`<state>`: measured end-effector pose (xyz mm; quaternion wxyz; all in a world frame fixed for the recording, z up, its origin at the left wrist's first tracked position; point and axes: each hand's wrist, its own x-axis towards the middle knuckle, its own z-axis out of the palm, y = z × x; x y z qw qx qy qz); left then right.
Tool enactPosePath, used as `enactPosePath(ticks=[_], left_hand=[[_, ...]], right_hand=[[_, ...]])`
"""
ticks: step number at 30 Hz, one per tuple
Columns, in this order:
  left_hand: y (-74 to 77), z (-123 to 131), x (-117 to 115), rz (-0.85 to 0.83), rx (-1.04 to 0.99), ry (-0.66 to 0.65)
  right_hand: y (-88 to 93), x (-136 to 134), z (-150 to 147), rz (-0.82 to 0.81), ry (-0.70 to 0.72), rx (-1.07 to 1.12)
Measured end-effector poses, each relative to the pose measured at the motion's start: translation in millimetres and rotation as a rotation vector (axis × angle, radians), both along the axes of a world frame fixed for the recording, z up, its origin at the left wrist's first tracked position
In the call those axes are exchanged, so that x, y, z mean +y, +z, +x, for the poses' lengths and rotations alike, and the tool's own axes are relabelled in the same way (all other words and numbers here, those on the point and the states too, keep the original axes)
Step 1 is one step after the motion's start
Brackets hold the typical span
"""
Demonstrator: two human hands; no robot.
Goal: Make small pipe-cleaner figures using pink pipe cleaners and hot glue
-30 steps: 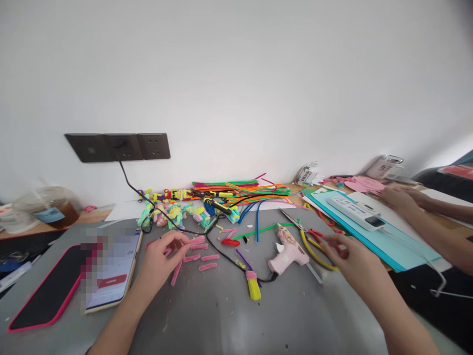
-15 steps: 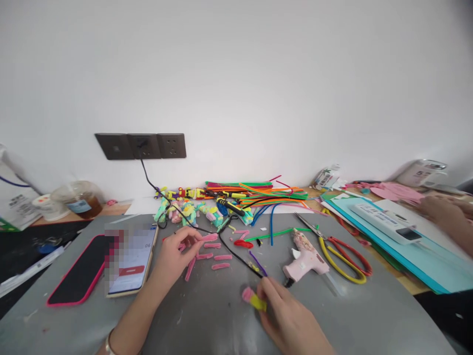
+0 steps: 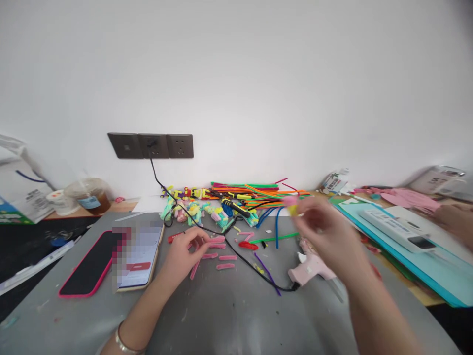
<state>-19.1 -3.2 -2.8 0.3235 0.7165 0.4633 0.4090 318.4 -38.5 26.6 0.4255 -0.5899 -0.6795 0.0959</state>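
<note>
My left hand (image 3: 190,251) is low over the grey mat (image 3: 221,315), thumb and index finger pinched at the end of a short pink pipe cleaner piece (image 3: 218,239). More pink pieces (image 3: 226,266) lie beside and beneath its fingers. A pink and yellow fuzzy pipe cleaner piece (image 3: 291,209) pokes out from the fingertips of my right hand (image 3: 321,227), which is raised and slightly blurred above the pink glue gun (image 3: 308,268). That hand and forearm cover the scissors or pliers seen earlier. A purple stem (image 3: 266,273) rests across the glue gun's black cord (image 3: 244,256).
Two phones (image 3: 88,266) lie at left. Bundled pipe cleaners (image 3: 258,190) and fuzzy pastel figures (image 3: 192,212) line the wall, with a yellow-black handled tool (image 3: 235,207). A cup of brown drink (image 3: 90,197) stands back left. Another person's hand (image 3: 456,219) is at right near folders (image 3: 417,261).
My right hand has risen from the front of the mat, up and to the right, carrying the pink and yellow piece. My left hand stays by the pink pieces. The view has shifted slightly.
</note>
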Motion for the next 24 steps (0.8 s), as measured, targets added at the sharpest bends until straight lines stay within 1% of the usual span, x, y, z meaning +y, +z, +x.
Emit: enactPosePath(ticks=[1, 2, 3, 4, 5, 6, 8, 9, 10, 11, 14, 15, 16, 18, 21, 24], left_hand=[[-0.4, 0, 0, -0.009, -0.011, -0.007], [-0.7, 0, 1, -0.019, -0.030, -0.015], [-1.1, 1, 1, -0.032, -0.054, -0.022], [-1.3, 1, 1, -0.044, -0.079, -0.028], [-1.4, 1, 1, -0.058, -0.101, -0.032], [-1.5, 2, 1, -0.069, -0.116, -0.035], [-2.2, 2, 0, -0.091, -0.131, -0.041], [-3.0, 2, -1, -0.102, -0.136, -0.045], [-4.1, 2, -1, -0.113, -0.144, -0.049], [-5.6, 2, -1, -0.125, -0.156, -0.052], [-10.2, 3, -1, -0.167, -0.207, -0.069], [-11.1, 3, 0, -0.183, -0.225, -0.072], [-11.5, 4, 0, -0.196, -0.244, -0.071], [-10.3, 4, 0, -0.215, -0.278, -0.063], [-5.0, 4, 0, -0.242, -0.298, -0.052], [-0.8, 4, -1, -0.268, -0.300, -0.059]], right_hand=[[0.5, 21, -18, -0.072, 0.084, -0.031], [-1.3, 38, -33, -0.161, 0.126, -0.095], [-5.1, 49, -43, -0.212, 0.102, -0.163], [-10.0, 54, -48, -0.219, 0.075, -0.178], [-15.0, 53, -49, -0.211, 0.034, -0.192], [-19.1, 47, -47, -0.185, -0.021, -0.199], [-22.7, 25, -36, -0.133, -0.142, -0.186], [-22.3, 11, -31, -0.143, -0.194, -0.166], [-21.1, -3, -26, -0.192, -0.232, -0.137], [-20.0, -16, -22, -0.287, -0.241, -0.096], [-23.7, -44, -17, -0.661, -0.138, 0.038], [-28.2, -48, -17, -0.741, -0.113, 0.075], [-33.8, -51, -18, -0.787, -0.099, 0.108], [-46.3, -51, -19, -0.808, -0.088, 0.167], [-60.1, -49, -20, -0.778, -0.088, 0.266], [-65.4, -54, -23, -0.617, -0.182, 0.432]])
